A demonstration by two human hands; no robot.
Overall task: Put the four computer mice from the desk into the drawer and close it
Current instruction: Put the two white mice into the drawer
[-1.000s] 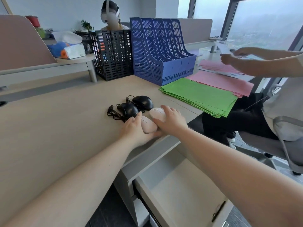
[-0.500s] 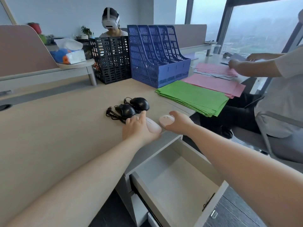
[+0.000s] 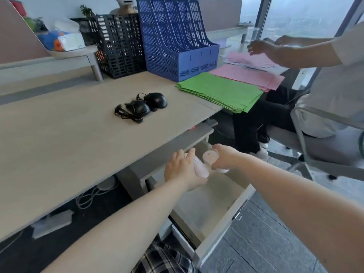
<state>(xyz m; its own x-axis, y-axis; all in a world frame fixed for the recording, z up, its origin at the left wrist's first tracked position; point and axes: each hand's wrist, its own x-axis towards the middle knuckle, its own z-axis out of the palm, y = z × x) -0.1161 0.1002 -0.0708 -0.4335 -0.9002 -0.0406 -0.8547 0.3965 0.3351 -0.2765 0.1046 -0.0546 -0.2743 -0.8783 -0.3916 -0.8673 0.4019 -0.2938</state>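
Note:
Two black wired mice lie side by side on the desk (image 3: 59, 138): one black mouse (image 3: 137, 108) with its bundled cable on the left, the other black mouse (image 3: 156, 99) just right of it. My left hand (image 3: 182, 170) grips a pale pink mouse (image 3: 201, 168). My right hand (image 3: 226, 159) grips a second pale pink mouse (image 3: 209, 157). Both hands hover over the back part of the open drawer (image 3: 220, 229), below the desk edge. The drawer's inside shows nothing in it.
Green paper sheets (image 3: 220, 91) and pink sheets (image 3: 248, 75) lie at the desk's right end. A blue file rack (image 3: 177, 40) and a black file rack (image 3: 118, 44) stand at the back. Another person sits on a chair at the right, hands over the pink sheets.
Both hands lifted the pink mice off the desk and brought them down over the open drawer. The view tilted down; the black mice stayed put.

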